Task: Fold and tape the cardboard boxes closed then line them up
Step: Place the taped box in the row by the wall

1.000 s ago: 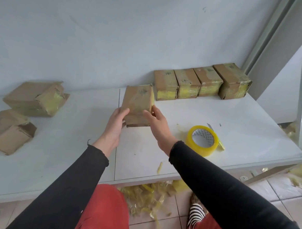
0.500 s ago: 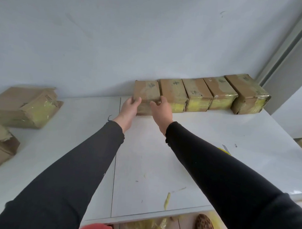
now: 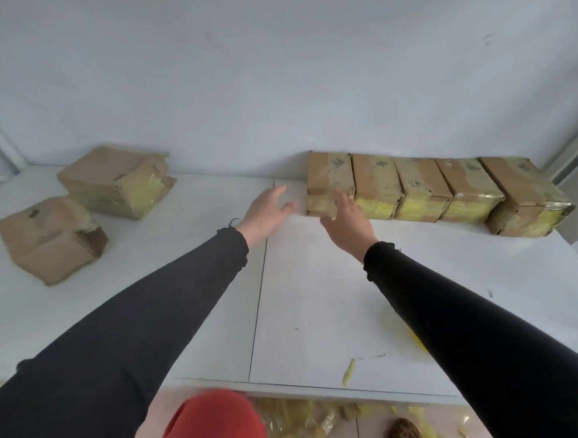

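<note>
Now both hands hang over the white table [image 3: 311,301] with fingers loosely spread and nothing in them. The left hand [image 3: 265,211] is just clear of the row's end box, with bare tabletop beneath its blurred fingertips. The right hand [image 3: 346,217] reaches a little farther; its fingers overlap the lower front corner of the leftmost taped box [image 3: 330,177], though whether they touch it or hover just in front cannot be told.

That box stands flush against 4 more taped boxes [image 3: 446,188], running away to the right of the right hand along the wall [image 3: 286,71], 5 in a line, each showing yellowish tape on its near face. The last one at the far right sits slightly skewed.

Well off to the left of the left hand lie 2 untaped boxes [image 3: 85,208], flaps loose, one behind the other. Nearer the body than the right hand, a scrap of yellow tape [image 3: 348,375] lies by the table's front edge, and a yellow shape shows just beside the right sleeve [image 3: 474,323].
</note>
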Demonstrator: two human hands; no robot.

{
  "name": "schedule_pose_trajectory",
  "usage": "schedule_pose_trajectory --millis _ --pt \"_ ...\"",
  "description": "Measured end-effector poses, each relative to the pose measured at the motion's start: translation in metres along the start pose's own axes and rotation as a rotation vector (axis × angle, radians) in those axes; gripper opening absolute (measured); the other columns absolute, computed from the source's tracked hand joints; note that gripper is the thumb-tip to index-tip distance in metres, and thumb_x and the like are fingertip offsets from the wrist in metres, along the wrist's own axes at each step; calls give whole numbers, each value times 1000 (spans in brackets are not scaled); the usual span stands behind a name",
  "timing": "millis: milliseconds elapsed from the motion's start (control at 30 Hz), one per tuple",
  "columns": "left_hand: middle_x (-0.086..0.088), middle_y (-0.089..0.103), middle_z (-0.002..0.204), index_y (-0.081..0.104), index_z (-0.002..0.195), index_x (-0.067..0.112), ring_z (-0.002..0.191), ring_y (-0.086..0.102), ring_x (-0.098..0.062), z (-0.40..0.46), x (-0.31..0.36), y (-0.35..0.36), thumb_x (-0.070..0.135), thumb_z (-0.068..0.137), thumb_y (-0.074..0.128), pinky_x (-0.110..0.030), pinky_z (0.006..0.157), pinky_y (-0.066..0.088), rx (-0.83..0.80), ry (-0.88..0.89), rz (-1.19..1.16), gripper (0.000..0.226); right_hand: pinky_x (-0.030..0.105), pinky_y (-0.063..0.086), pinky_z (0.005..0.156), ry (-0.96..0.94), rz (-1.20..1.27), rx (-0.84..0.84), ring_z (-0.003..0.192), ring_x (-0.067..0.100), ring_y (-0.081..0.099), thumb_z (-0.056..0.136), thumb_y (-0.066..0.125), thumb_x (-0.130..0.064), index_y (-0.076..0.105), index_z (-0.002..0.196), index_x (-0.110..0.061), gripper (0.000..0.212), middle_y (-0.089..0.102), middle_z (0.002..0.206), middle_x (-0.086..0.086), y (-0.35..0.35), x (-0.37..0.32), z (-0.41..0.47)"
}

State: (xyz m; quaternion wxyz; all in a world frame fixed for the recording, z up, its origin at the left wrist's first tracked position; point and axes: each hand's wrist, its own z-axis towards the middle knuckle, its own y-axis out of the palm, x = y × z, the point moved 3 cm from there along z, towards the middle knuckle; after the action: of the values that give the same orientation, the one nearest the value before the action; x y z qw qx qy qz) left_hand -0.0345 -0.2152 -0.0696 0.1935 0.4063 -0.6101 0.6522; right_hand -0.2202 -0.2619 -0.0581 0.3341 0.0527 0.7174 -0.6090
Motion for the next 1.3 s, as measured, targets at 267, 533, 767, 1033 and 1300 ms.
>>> schedule_pose_trajectory --millis 267,533,767,1033,1300 --pt "-7 38 163 48 152 12 153 26 -22 -88 -72 -119 31 104 58 -28 120 19 185 -36 279 52 40 35 113 -249 -122 -121 145 28 34 102 52 -24 37 156 -15 57 42 157 7 50 -93 -15" --pt "-6 41 158 45 151 15 149 31 -23 -122 -124 -234 25 105 56 -29 111 27 342 -101 340 48 43 35 116 -403 -57 -210 147 28 32 102 50 -28 29 160 -18 63 36 163 3 120 -221 4" --pt "-15 37 160 36 155 5 149 29 -29 -90 -174 -305 33 106 52 -43 118 27 368 -221 425 59 46 42 106 -434 -18 -277 140 33 37 101 50 -24 23 159 -15 65 45 151 14 175 -299 37" --pt "-17 31 166 19 163 5 150 35 -35 -50 -215 -319 54 107 40 -45 117 35 239 -448 335 78 34 46 60 -282 204 -435 83 30 60 97 55 -24 29 143 -20 52 56 119 20 215 -319 58" --pt "-6 43 161 42 157 15 147 41 -24 -89 -126 -219 43 108 45 -33 114 32 126 -163 289 57 31 51 75 -56 561 -220 96 17 64 97 59 -40 46 141 -26 48 63 124 -3 128 -202 20"
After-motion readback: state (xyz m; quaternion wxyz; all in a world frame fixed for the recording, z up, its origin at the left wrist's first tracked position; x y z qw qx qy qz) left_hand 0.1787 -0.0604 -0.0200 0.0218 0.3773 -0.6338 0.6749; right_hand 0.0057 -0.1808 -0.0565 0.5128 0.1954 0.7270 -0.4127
